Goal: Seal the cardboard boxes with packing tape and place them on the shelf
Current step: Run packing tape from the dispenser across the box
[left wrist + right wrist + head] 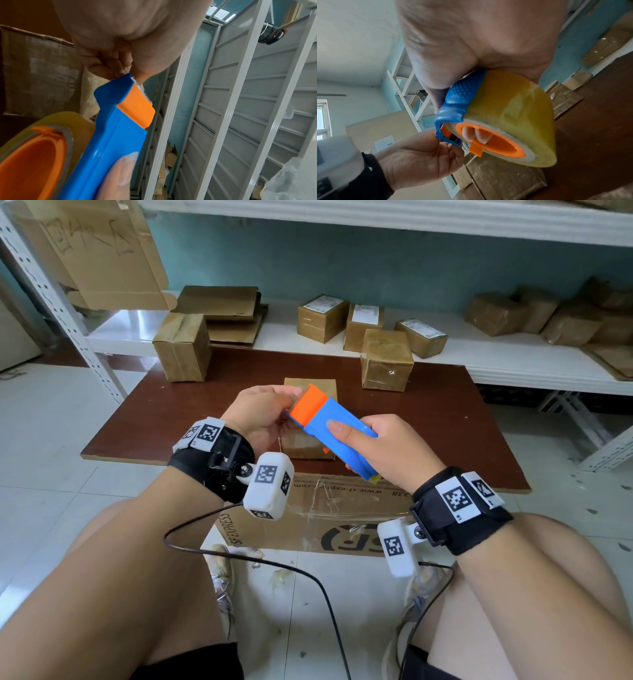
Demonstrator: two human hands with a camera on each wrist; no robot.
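Observation:
My right hand [383,450] grips a blue and orange tape dispenser [329,419] by its body, thumb on top and fingers through the roll's orange core. The yellowish tape roll [522,115] sits under the palm. My left hand [263,412] has curled fingers [109,63] bunched at the serrated cutter end, pinching the tape's loose end there; the clear strip itself hardly shows. Both hands hover just above a small cardboard box [301,445] on the brown table [445,422], which they partly hide.
Two taped boxes [183,347] [387,364] stand at the table's far side. The white shelf [479,350] behind holds several small boxes and flattened cardboard [226,313]. A large printed carton [308,518] leans under the table's near edge. A shelf post [61,306] rises on the left.

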